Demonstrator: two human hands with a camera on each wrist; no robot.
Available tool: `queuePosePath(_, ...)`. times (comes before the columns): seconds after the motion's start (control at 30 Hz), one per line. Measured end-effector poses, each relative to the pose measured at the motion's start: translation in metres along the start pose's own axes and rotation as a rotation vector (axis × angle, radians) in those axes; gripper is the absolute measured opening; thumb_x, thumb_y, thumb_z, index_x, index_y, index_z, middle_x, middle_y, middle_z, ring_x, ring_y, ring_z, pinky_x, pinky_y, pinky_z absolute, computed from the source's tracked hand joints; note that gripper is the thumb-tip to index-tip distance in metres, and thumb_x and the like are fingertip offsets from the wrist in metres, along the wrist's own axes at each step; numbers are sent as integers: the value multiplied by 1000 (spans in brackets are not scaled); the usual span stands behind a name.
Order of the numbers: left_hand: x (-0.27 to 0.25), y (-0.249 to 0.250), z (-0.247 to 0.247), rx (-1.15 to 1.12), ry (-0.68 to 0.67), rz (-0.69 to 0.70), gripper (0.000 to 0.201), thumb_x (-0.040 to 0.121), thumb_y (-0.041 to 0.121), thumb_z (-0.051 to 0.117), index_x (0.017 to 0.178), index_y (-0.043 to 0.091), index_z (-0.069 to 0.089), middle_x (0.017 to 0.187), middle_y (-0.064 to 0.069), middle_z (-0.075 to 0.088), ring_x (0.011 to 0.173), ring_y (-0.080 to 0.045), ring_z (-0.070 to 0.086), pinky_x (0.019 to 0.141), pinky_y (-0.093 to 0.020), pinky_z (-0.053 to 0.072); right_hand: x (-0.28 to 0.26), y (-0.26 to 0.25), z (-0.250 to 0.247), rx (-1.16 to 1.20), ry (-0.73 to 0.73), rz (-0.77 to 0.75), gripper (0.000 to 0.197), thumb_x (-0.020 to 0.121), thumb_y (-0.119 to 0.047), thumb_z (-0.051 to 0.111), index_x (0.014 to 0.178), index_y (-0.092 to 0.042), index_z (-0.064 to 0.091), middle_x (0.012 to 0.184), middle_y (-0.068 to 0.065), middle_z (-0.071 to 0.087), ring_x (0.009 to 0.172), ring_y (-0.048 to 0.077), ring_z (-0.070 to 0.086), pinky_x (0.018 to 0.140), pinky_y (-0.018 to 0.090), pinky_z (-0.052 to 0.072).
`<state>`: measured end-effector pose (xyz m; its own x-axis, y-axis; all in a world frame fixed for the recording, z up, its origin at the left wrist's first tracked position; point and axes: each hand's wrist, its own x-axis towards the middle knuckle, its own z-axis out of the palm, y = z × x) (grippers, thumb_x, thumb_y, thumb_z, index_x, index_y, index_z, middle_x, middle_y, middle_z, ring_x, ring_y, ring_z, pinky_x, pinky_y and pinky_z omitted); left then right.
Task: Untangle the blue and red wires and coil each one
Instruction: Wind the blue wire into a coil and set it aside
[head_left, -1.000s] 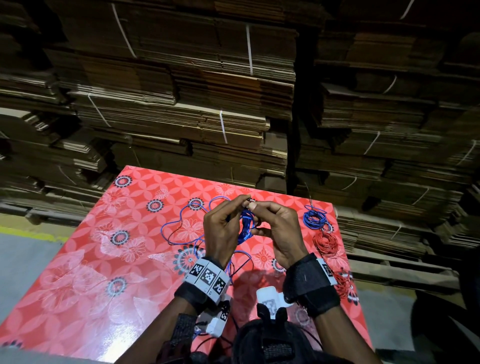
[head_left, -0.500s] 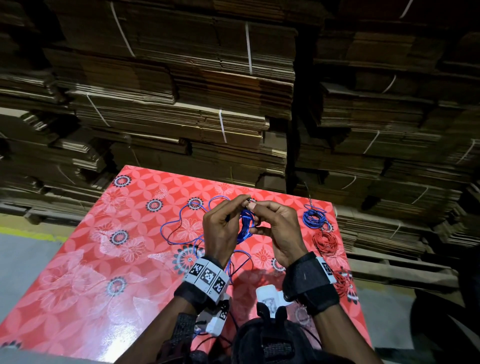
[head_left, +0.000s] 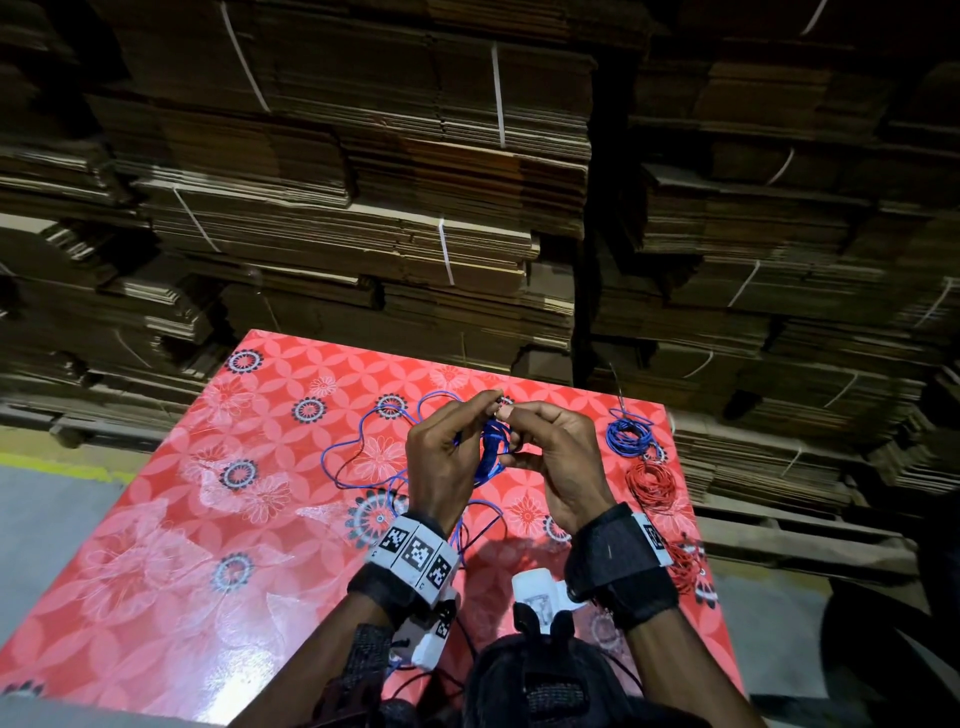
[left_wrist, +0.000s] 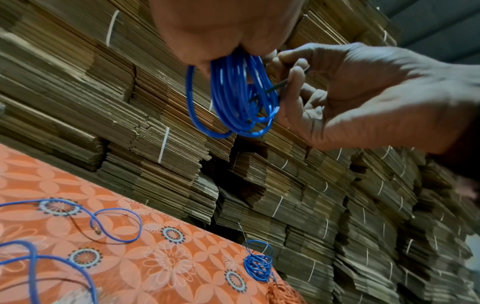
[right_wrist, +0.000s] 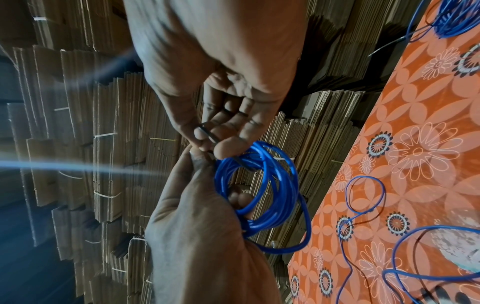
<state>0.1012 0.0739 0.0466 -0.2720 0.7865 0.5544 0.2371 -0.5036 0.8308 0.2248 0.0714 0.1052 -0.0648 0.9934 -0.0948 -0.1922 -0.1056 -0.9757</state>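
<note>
Above the middle of the red floral table, my left hand grips a small coil of blue wire, which hangs from its fingers. My right hand faces it and pinches a thin black tie wire between thumb and fingertips at the top of the coil. The tie's end pokes into the loops. A loose blue wire trails from the hands and lies in loops on the table. No red wire is tangled with it in these views.
At the table's right edge lie a tied blue coil, a red coil and another red coil near my right wrist. Strapped stacks of flat cardboard rise just behind the table. Grey floor shows to the left.
</note>
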Motion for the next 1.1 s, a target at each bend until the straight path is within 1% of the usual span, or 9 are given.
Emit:
queuePosePath(0.13, 0, 1, -1, 4, -11, 20, 44, 86, -6, 58, 117, 24, 66, 95, 0, 72, 86, -18, 69, 71, -45, 56, 1, 1, -1, 12, 6, 11, 18, 86, -8, 69, 91, 9, 69, 62, 2, 52, 58, 12, 49, 55, 28, 51)
queuePosePath(0.37, 1, 1, -2, 17, -14, 25, 41, 86, -8, 60, 114, 21, 70, 96, -1, 73, 86, -18, 70, 71, -44, 56, 1, 1, -1, 10, 8, 5, 19, 87, -10, 70, 91, 9, 70, 64, 2, 54, 60, 12, 50, 54, 28, 52)
queuePosePath(0.47, 2, 2, -3, 41, -45, 67, 40, 86, 0, 55, 116, 24, 66, 96, 3, 71, 87, -17, 68, 72, -41, 55, 0, 0, -1, 7, -3, 7, 11, 87, -9, 69, 86, 2, 72, 63, 1, 54, 59, 12, 50, 55, 28, 53)
queuePosePath(0.57, 2, 3, -5, 52, -58, 98, 38, 84, 8, 50, 113, 20, 71, 93, -1, 72, 85, -16, 68, 71, -40, 54, 0, -1, -1, 20, -15, 11, 7, 86, -7, 68, 81, -5, 72, 61, -1, 53, 57, 11, 49, 55, 29, 53)
queuePosePath(0.67, 2, 2, -4, 69, -66, 101, 37, 85, 5, 52, 114, 16, 72, 92, -3, 72, 83, -15, 68, 69, -38, 53, 1, -2, -3, 26, -10, 10, 7, 86, -5, 67, 80, -3, 71, 61, 0, 52, 55, 11, 48, 53, 28, 52)
queuePosePath(0.77, 2, 1, -4, 59, -86, 97, 43, 81, -6, 52, 115, 13, 71, 95, -3, 72, 87, -13, 68, 71, -38, 54, 1, -1, -4, 21, 1, 9, 8, 86, -6, 68, 85, 1, 70, 62, 1, 52, 56, 11, 49, 53, 28, 53)
queuePosePath(0.8, 2, 1, -4, 58, -94, 102, 43, 81, -6, 51, 115, 12, 71, 95, -2, 72, 87, -12, 68, 71, -38, 55, 1, 0, -4, 21, 3, 10, 8, 86, -7, 68, 85, 1, 70, 62, 1, 53, 56, 11, 50, 54, 28, 53)
queuePosePath(0.93, 0, 3, -5, 76, -104, 127, 44, 81, 6, 46, 116, 12, 71, 94, -1, 71, 85, -9, 66, 69, -35, 54, 0, 2, -4, 20, -3, 11, 8, 86, -7, 68, 82, 0, 69, 63, 1, 54, 56, 11, 50, 55, 29, 53)
queuePosePath(1.1, -1, 3, -8, 133, -137, 209, 40, 85, 6, 47, 118, 9, 69, 87, -4, 69, 76, -13, 62, 63, -32, 49, -1, 2, -8, 31, -4, 36, 7, 86, -7, 69, 80, -3, 70, 62, 1, 55, 55, 12, 51, 55, 29, 54)
